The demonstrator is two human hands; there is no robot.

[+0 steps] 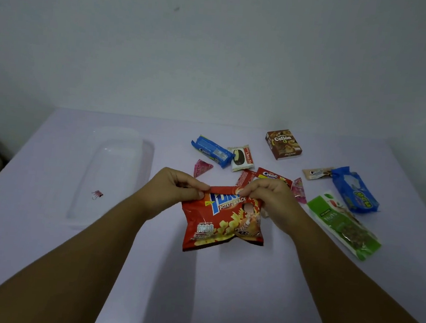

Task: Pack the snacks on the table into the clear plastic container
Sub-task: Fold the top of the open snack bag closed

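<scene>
You hold a red potato snack bag (pixel 223 218) with both hands, just above the pale counter (pixel 220 292) and close in front of you. Your left hand (pixel 178 188) pinches the bag's top left corner between thumb and curled fingers, and your right hand (pixel 268 195) pinches the top right corner the same way, so the bag hangs front side up with its lower edge near or touching the counter. Gripping both corners likely keeps the puffy bag flat and steady for the move.

The clear plastic container (pixel 117 175) lies to your left, well apart from the bag. It looks empty, though its clear walls are hard to read against the counter. A small pink object (pixel 97 194) shows at its near part, and you cannot tell whether it sits inside or beneath.

The other snacks are scattered beyond and to the right of your hands: a blue cookie pack (pixel 211 150), a Choco Pie (pixel 241 157), a brown Collon box (pixel 283 144), a red Cream-O pack (pixel 270 176), a green nuts pouch (pixel 344 223), and a blue wafer pack (pixel 354 190).
</scene>
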